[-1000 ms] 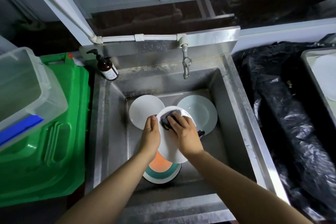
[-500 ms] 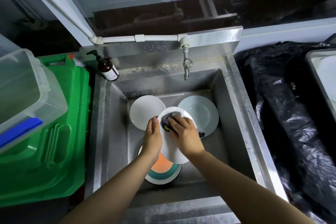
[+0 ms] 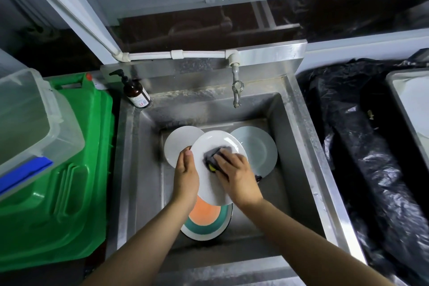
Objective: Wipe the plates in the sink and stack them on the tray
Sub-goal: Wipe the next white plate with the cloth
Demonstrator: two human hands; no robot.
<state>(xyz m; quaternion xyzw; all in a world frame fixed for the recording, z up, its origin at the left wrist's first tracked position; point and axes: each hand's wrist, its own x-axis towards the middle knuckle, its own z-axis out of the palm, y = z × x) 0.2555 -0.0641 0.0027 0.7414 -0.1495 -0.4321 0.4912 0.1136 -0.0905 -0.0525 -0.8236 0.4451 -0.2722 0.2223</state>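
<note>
White plate (image 3: 216, 169) tilted, face up twd camera (long axis near-far), L hand (image 3: 185, 175) fingers gripping rim, R hand (image 3: 234, 175) clutching cloth (image 3: 212, 154).

I'm in a working kitchen's wash-up corner: a deep steel sink (image 3: 301, 146) with a wall tap (image 3: 236, 90), a soap bottle (image 3: 137, 93), and a bin bag (image 3: 371, 146) beside it.

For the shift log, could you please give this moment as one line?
step: wiping | left hand: holds white plate | right hand: presses cloth on it | sink: three plates wait
</note>
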